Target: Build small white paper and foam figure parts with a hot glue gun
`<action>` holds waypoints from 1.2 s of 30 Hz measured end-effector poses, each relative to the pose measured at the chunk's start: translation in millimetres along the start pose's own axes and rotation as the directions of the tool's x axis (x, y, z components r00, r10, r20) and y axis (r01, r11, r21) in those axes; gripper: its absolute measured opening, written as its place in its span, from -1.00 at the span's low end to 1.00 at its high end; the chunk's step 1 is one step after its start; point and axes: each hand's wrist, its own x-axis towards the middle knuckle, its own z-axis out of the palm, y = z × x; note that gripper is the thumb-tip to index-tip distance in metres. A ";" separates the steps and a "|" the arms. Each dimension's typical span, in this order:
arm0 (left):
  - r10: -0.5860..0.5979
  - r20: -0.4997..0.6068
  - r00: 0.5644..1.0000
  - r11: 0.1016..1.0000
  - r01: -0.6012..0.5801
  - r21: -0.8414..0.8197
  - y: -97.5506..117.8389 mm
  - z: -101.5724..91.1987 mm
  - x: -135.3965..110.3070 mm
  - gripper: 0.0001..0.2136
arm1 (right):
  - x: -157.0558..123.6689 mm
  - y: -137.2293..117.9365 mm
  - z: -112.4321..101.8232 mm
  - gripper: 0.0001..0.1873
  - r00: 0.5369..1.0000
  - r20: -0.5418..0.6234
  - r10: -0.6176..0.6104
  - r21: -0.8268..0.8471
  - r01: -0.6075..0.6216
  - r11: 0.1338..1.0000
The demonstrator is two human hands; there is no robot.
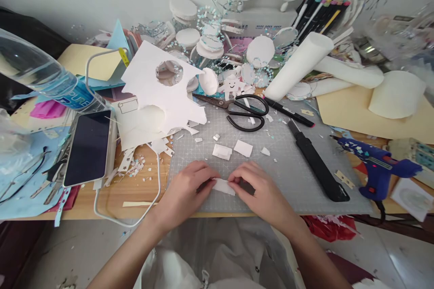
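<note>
A small white strip of paper is stretched between my two hands, just above the front of the grey cutting mat. My left hand pinches its left end between thumb and fingers. At the other end, my right hand grips it the same way. Just beyond my fingers lie a small folded white piece and a flat white paper rectangle. A smaller white scrap rests to their right.
Black-handled scissors, a black marker and a utility knife lie on the mat. To the right is a blue glue gun. Cut white paper, a phone and a tilted water bottle occupy the left.
</note>
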 end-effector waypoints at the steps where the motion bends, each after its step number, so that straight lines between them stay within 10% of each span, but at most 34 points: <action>1: 0.012 0.007 1.000 1.000 -0.012 -0.003 -0.5 -0.7 0.4 -0.82 | -0.4 0.5 1.0 -0.86 1.000 0.000 -0.002 0.003 0.002 1.000; 23: 0.231 0.046 0.972 0.955 -0.235 0.182 -14.0 -4.2 -15.9 -0.76 | -21.1 4.8 7.4 -0.69 0.962 -0.043 -0.271 -0.222 0.255 0.941; 31: 0.258 0.081 0.963 0.907 -0.270 0.323 -10.8 -7.5 -16.1 -0.77 | -23.1 1.9 6.0 -0.65 0.977 -0.017 -0.213 -0.142 0.209 0.968; 36: 0.122 -0.146 0.982 0.987 -0.104 0.126 -11.8 -0.1 -8.5 -0.75 | -28.7 -8.5 11.9 -0.84 0.990 -0.143 0.008 -0.050 -0.015 0.999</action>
